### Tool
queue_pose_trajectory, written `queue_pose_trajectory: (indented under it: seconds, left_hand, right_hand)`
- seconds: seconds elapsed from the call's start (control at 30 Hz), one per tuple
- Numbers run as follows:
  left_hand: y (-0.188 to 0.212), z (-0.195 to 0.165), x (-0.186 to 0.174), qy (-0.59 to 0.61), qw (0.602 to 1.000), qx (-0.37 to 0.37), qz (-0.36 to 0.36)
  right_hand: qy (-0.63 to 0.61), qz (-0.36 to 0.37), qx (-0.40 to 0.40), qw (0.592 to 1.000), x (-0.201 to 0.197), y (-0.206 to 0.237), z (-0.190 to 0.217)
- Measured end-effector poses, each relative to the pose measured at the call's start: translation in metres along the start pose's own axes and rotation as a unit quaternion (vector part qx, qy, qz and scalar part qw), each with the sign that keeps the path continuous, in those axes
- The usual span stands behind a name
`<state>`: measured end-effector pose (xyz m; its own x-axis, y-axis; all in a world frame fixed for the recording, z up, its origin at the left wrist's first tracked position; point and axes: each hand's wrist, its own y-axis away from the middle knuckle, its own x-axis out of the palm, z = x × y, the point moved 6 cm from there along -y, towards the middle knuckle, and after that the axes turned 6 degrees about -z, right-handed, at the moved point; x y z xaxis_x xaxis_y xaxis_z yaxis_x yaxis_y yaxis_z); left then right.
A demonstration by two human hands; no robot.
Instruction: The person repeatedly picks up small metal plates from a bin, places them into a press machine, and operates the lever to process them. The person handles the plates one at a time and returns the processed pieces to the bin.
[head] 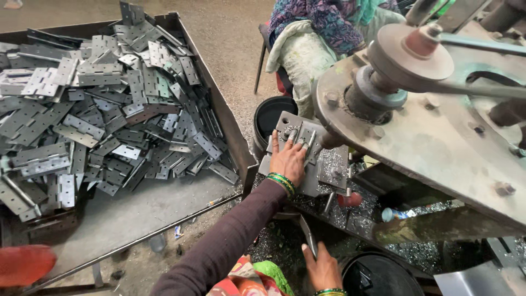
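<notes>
While the person's left hand [287, 159] lies flat on the press bed [300, 159], its fingers are spread a little and pressed down on a grey hinge plate [303, 138] that sits on the die block just under the machine's head. The plate is thus to the right of the big tray, at the near foot of the rusty machine frame [438, 137]. Judging by this, the step in hand is seating the plate in the die; the fingertips rest on it rather than clamp round it. The next move would call for keeping the plate square against its stops and drawing the fingers off the die before the head comes down, since they lie very close to the working point.

The left arm, in a dark sleeve [230, 235] with green bangles at the wrist, reaches far and to the right from the near edge, elbow low, palm down. The right hand [323, 268] is near the bottom edge, fingers curled together about a thin metal lever [308, 235], thumb along its side, beside a black bucket [378, 274].

To the left, the metal tray [137, 214] holds a loose heap of hinge plates [109, 109]. Another person in patterned cloth [323, 22] sits on the far side.
</notes>
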<state>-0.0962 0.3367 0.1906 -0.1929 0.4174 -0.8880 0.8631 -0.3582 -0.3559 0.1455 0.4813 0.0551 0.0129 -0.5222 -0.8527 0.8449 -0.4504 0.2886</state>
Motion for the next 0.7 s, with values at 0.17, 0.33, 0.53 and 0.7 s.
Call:
queue_pose_trajectory:
  seconds: [0.17,0.33,0.53,0.7]
  left_hand:
    - [0.005,0.000,-0.010,0.009,0.999,0.010,-0.041]
    - [0.011,-0.011,-0.014,-0.016,0.998,0.025,-0.049]
    - [0.006,-0.008,-0.013,0.041,0.999,0.002,-0.021]
    - [0.027,-0.020,-0.017,-0.052,0.991,0.053,-0.112]
  right_hand:
    - [0.037,0.046,0.041,0.997,0.025,-0.014,-0.019]
    - [0.037,0.062,0.005,0.997,-0.017,-0.020,-0.001]
    - [0.045,0.012,-0.034,0.998,-0.046,0.001,0.035]
    - [0.044,0.019,-0.032,0.998,-0.046,0.001,0.038]
